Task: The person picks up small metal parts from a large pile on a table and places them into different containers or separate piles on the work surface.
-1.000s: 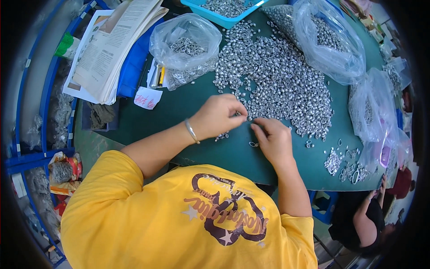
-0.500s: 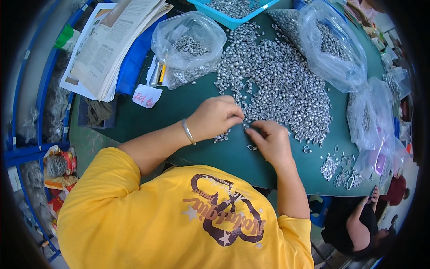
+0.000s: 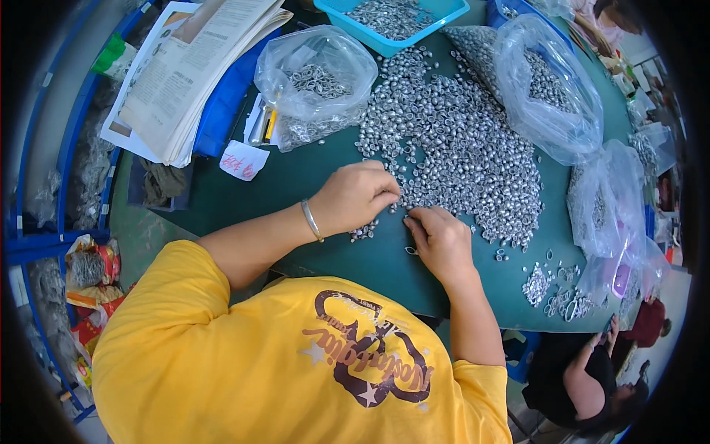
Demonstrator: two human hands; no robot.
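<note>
A wide pile of small silver metal pieces, many of them hollow ovals, lies on the green tabletop just beyond my hands. My left hand, with a bangle at the wrist, has its thumb and fingers pinched at the pile's near edge. Facing it, my right hand is also pinched, its fingertips a short gap from the left ones. Whatever is between the fingers of either hand is too small to make out. Under my left hand sits a small cluster of metal pieces. One oval ring lies beside my right thumb.
A turquoise tray and clear bags of metal parts stand behind. A larger bag and smaller heaps are at right. Papers lie on a blue bin at left. Another person sits at lower right.
My right thumb and fingertips have drawn closer together. My left hand stays pinched in nearly the same place. The whole view has shifted slightly.
</note>
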